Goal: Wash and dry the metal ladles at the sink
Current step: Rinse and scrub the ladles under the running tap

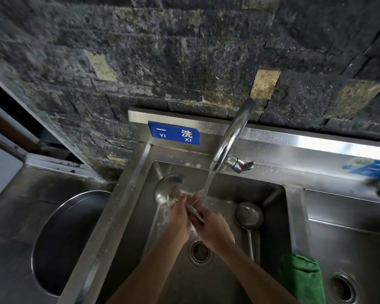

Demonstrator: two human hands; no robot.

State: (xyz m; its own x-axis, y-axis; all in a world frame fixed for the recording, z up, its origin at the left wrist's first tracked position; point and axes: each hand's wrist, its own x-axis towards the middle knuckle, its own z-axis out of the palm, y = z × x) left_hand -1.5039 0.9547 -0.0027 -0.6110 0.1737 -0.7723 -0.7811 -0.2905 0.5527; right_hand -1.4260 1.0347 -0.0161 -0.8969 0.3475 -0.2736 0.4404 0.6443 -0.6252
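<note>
Two hands [193, 222] grip one shiny ladle [169, 189] — round-bowled steel.

We see a stainless steel sink [296, 216] with two basins. In the left basin [140, 227] a ladle [249, 215] lies by the right wall, bowl up, its handle running toward us. A green cloth [301, 277] drapes over the divider between the basins. To the left, a round metal pan [59, 242] rests on a steel desk [13, 216].
</note>
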